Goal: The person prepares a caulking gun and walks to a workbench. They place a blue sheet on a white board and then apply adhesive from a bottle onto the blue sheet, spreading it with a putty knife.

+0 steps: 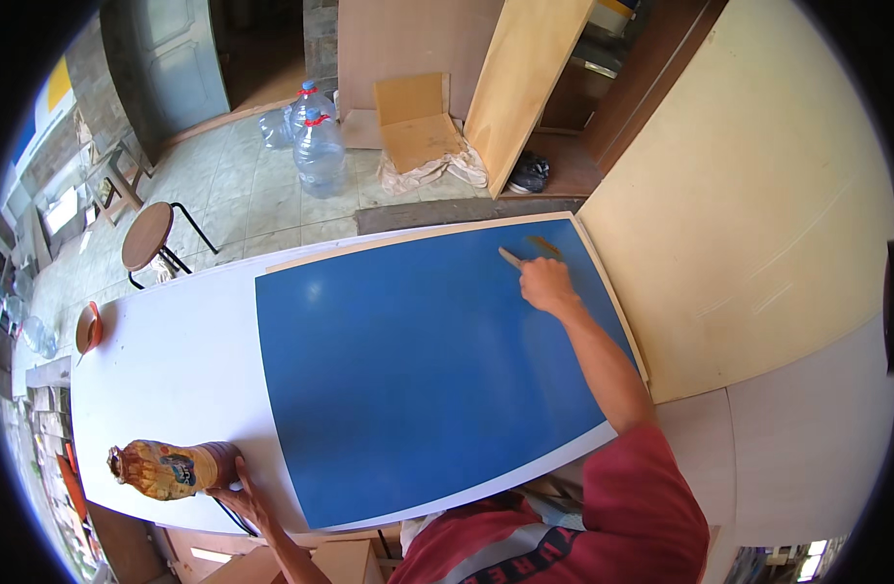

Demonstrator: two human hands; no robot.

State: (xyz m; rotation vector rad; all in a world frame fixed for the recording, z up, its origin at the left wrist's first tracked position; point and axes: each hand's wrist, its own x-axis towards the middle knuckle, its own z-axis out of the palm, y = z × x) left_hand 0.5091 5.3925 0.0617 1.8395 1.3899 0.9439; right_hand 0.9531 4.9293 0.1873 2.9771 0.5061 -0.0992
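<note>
A: Where are the hands just now?

B: The right hand point(546, 285) is stretched out to the far corner of the big blue laminate sheet point(418, 360) lying flat on the long white worktop point(175, 380). Its grip is closed round a small flat scraper-like tool point(512, 259), whose tip touches the blue surface beside a brownish smear point(543, 245).

A: And the left?

B: The left hand point(238, 494) rests at the near edge of the worktop, fingers wrapped round the base of a brownish plastic bottle with a coloured label point(170, 469), lying on its side just off the sheet.

A: What could go wrong?

B: I'd judge the bottle is the worry: tipped over like that, it could spill on the white surface if the hold slackens. The long reach could also drag the sleeve through the smear, or let the tool scratch the sheet.

A: Anything else nearby?

B: A small brown bowl point(88, 328) sits at the worktop's far left end, well apart.
</note>
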